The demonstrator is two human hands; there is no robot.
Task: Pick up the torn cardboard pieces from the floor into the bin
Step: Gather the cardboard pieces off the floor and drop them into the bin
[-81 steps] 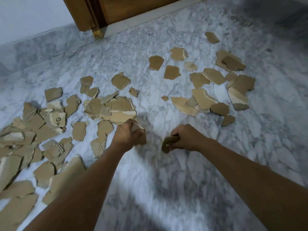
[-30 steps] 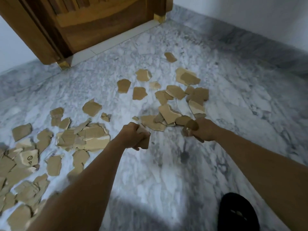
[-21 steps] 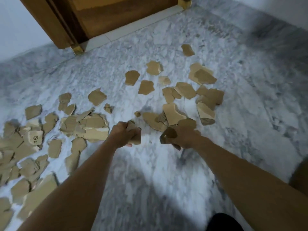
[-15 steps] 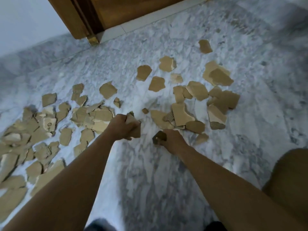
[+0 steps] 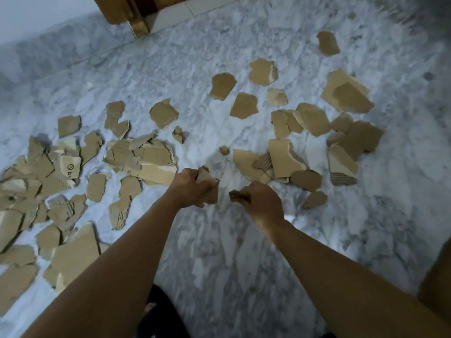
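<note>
Several torn brown cardboard pieces lie scattered over the grey marble floor [image 5: 219, 240], in a dense pile at the left [image 5: 48, 181] and a looser cluster at the right [image 5: 314, 140]. My left hand [image 5: 189, 189] grips a small stack of cardboard pieces [image 5: 209, 185] just above the floor. My right hand [image 5: 260, 202] holds a dark cardboard scrap [image 5: 235, 194] whose end pokes out to the left of the fingers. The two hands are close together at mid-frame. No bin shows in this view.
A wooden door frame [image 5: 131, 13] with a brass foot stands at the top, beside a pale threshold strip. A white wall runs along the upper left. My dark-clad knee [image 5: 161, 315] is at the bottom edge. A brown shape [image 5: 436, 284] intrudes at the lower right.
The view has tilted down and shifted as my head moved. Both hands keep hold of their cardboard; the right hand came back from the right cluster toward the left hand.
</note>
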